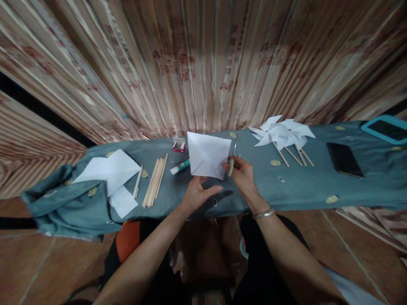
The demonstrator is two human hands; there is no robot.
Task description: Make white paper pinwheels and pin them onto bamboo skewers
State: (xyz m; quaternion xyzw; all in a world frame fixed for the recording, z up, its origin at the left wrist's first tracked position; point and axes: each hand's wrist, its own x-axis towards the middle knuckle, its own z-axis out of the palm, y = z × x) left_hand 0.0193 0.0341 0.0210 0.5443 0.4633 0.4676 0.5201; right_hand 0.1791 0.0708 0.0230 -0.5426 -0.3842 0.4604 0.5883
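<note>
A square sheet of white paper (210,154) with crease lines and a slit near its lower left stands tilted in front of me. My left hand (197,195) is at its lower edge, thumb stretched away from the fingers; the fingertips are partly hidden, so I cannot tell if they touch it. My right hand (241,173) is closed around scissors with a pale green handle (231,167), their blade pointing away from me. The right thumb lies against the paper's right edge. A glue stick (179,167) lies just left of the sheet.
Left on the cloth-covered table (299,186) are wooden sticks (155,182), white pens (138,181) and paper sheets (122,169). A small red box (179,145) sits behind the glue. Paper pinwheels (284,132), a black phone (344,159) and a blue-framed device (389,128) lie right. A curtain (203,63) hangs behind.
</note>
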